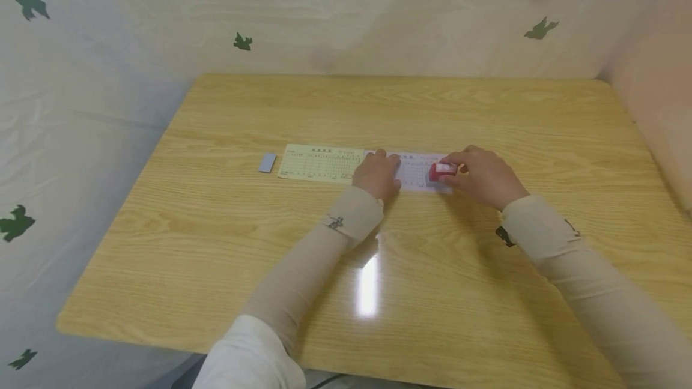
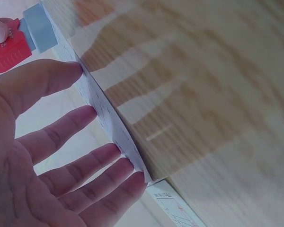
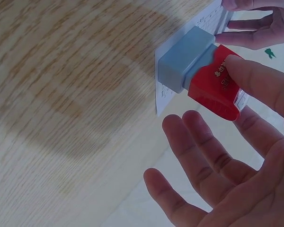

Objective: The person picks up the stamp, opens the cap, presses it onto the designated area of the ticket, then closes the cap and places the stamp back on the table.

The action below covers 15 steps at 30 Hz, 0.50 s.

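A pale cloth (image 1: 351, 17) hung behind and to the left of the table, dotted with dark green bird shapes (image 1: 30, 3). In front of it stood the wood-grained table (image 1: 216, 245), a streak of light shining off its near half. Two arms in beige sleeves (image 1: 294, 275) reached over it, a small dark object (image 1: 505, 236) showing at the right cuff.

Near the middle of the tabletop, two printed slips lay end to end: a yellow slip (image 1: 319, 164) on the left and a pale lilac-white slip (image 1: 413, 176) on the right, both ruled with grids. The right hand (image 1: 486, 176) pinched a stamp between thumb and forefinger, its other three fingers held out loosely and clear of it. The left hand (image 1: 377, 173) was open, gripping nothing, its fingers slightly apart and their tips resting on the pale slip, close to where the two papers met.

The stamp (image 1: 443, 171), red on top with a blue-grey base, was at the right end of the pale slip, its base appearing to touch the paper. Smallest was a flat grey-blue rectangle (image 1: 267, 162), lying just left of the yellow slip.
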Each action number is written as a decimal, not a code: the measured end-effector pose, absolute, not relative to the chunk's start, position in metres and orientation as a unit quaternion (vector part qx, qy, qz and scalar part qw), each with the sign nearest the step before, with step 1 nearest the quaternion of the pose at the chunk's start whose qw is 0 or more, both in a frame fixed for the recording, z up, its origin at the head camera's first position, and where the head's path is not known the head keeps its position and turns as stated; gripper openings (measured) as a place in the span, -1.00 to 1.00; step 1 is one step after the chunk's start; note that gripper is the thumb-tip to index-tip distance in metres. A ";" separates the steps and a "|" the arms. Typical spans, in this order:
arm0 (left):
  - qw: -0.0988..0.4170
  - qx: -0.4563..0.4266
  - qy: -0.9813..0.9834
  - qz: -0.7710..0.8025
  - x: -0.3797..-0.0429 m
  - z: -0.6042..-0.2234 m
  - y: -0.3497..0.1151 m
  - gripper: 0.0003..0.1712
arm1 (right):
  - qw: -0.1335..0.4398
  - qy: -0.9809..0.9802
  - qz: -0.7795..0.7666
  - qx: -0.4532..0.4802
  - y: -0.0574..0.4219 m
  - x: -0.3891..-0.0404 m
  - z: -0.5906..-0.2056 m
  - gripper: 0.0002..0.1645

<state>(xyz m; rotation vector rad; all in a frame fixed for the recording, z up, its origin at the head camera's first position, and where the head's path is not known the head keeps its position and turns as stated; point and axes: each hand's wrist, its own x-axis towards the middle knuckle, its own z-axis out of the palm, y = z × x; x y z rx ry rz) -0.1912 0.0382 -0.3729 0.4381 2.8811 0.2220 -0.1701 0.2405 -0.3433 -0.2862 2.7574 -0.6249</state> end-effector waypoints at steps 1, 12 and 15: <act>0.109 0.149 0.980 0.075 -0.191 -0.373 0.038 -0.47 | 0.150 0.959 -0.217 -0.100 0.241 -0.170 -0.343 -0.43; 0.104 0.155 0.980 0.074 -0.192 -0.375 0.038 -0.49 | 0.150 0.959 -0.215 -0.111 0.243 -0.174 -0.345 -0.47; 0.103 0.157 0.979 0.074 -0.192 -0.375 0.038 -0.50 | 0.148 0.959 -0.212 -0.114 0.243 -0.174 -0.346 -0.48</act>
